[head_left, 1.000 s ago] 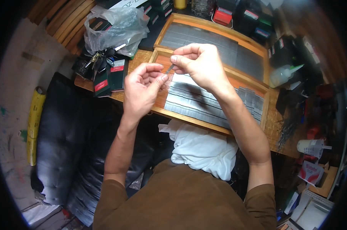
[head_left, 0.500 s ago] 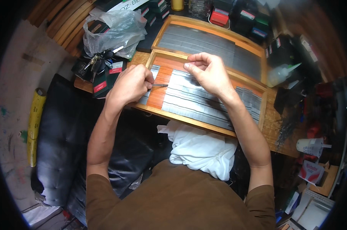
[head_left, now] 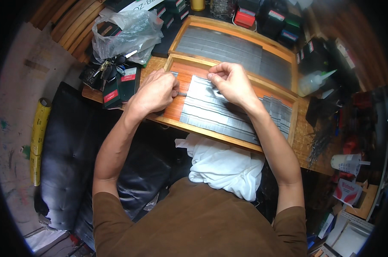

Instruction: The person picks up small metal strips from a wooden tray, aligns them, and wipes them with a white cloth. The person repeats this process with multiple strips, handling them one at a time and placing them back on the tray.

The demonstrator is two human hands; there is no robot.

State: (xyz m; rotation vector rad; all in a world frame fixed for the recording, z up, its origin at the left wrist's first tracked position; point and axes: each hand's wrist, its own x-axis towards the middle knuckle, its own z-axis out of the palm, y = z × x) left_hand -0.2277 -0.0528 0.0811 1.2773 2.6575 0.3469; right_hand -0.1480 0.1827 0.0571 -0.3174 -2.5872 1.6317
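A shallow wooden frame tray (head_left: pixel 221 135) lies tilted across the table in front of me. On its orange-brown base, rows of thin grey metal strips (head_left: pixel 215 105) lie side by side, their surface shining. My left hand (head_left: pixel 156 91) is closed over the tray's left part, and a thin dark metal strip (head_left: pixel 182 94) sticks out from its fingertips toward the rows. My right hand (head_left: pixel 233 81) hovers over the upper rows, thumb and forefinger drawn together. Whatever may be between those fingertips is too small to make out.
Behind stands a second wooden tray (head_left: pixel 236 47) of grey strips. A plastic bag (head_left: pixel 127 36), keys (head_left: pixel 111 68) and dark boxes (head_left: pixel 121 88) crowd the left. A squeeze bottle (head_left: pixel 312 83) and a cup (head_left: pixel 347 163) are at the right. White cloth (head_left: pixel 224 167) hangs below the tray.
My left hand has shifted right with the dark strip, whose end now sits at the edge of the rows. My right hand has dropped slightly, its thumb and forefinger closer together.
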